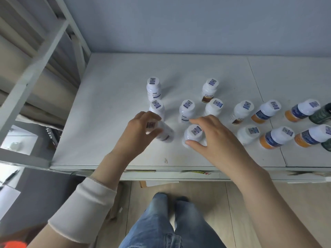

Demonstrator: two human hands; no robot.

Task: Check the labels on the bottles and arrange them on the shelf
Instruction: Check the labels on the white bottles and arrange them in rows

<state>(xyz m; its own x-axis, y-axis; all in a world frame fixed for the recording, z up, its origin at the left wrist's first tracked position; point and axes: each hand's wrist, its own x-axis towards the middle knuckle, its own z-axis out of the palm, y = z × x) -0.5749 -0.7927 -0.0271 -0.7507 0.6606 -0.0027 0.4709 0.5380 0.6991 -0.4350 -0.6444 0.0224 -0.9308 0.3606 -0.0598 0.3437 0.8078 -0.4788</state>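
Observation:
Several white-capped bottles stand on the white table (111, 108), each with a small code sticker on its cap. My left hand (141, 129) grips the cap of a white bottle (165, 134) that leans to the right. My right hand (213, 135) curls around another white bottle (193, 135), thumb on its near side and fingers over its far side. More white bottles (187, 110) stand just behind. Orange bottles with blue labels (275, 138) stand to the right. The grey metal shelf (35, 65) rises at the left.
A dark green bottle (321, 113) stands at the right edge of the table. The shelf's lower level holds papers and a pen. My legs in jeans are below the table's front edge, on a wooden floor. A wall closes the back.

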